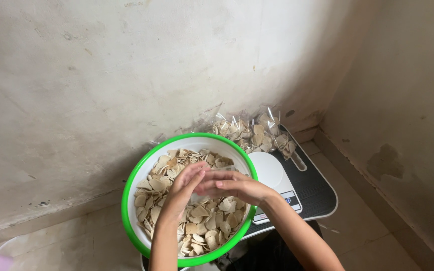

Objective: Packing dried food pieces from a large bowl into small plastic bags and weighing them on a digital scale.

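A round basin (135, 176), white inside with a bright green plastic rim, sits tilted toward the camera and is filled well up its wall with thin, flat chips (212, 221). The chips are pale beige, dry-looking and matte, mostly half-round or broken ovals, lying loose and overlapping in all directions.

Both hands meet over the middle of the basin. The left hand (184, 186) comes up from below with its fingers curled inward, and the right hand (234, 186) reaches across from the right, fingertips touching the left hand's. Between them is a small clear plastic bag (227, 169), thin and glossy, hard to make out against the chips; how firmly either hand grips it cannot be told.

Just right of the basin stands a flat kitchen scale (277, 186) with a smooth white round platform and a small panel at its front. It rests on a dark, wood-grained tray (317, 193) with a white edge. At the tray's far end lie several clear crinkled bags (249, 133) already holding chips. Behind is a rough, stained plaster wall (126, 65).
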